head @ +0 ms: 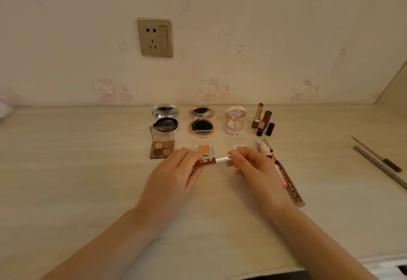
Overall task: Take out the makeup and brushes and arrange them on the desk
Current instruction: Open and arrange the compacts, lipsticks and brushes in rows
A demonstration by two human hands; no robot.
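Head view: left hand (174, 176) and right hand (257, 169) both hold one lip gloss tube (211, 160), lying sideways just above the desk (88, 169), front centre. Left fingers curl round the brown body end. Right thumb and fingers pinch the silver cap end. Cap sits on the tube; can't tell if it is loosened.

Back row by the wall, left to right: silver compact (165, 116), gold compact (200, 121) and white compact (235, 121), all open, then lipsticks (262, 119) standing upright, two uncapped.

Next row: eyeshadow palette (161, 145) open with lid up, overlapping the silver compact's front; orange pan (204, 149) just behind the left fingers; pale pan (241, 147) just behind the right fingers.

Right of the right hand, a second gloss tube (290, 185) lies on the desk, partly hidden by the hand, with a white-capped tube (264, 147) at its far end. Two pencils (378, 163) lie far right, well apart from the rest. Wall socket (154, 37) above.
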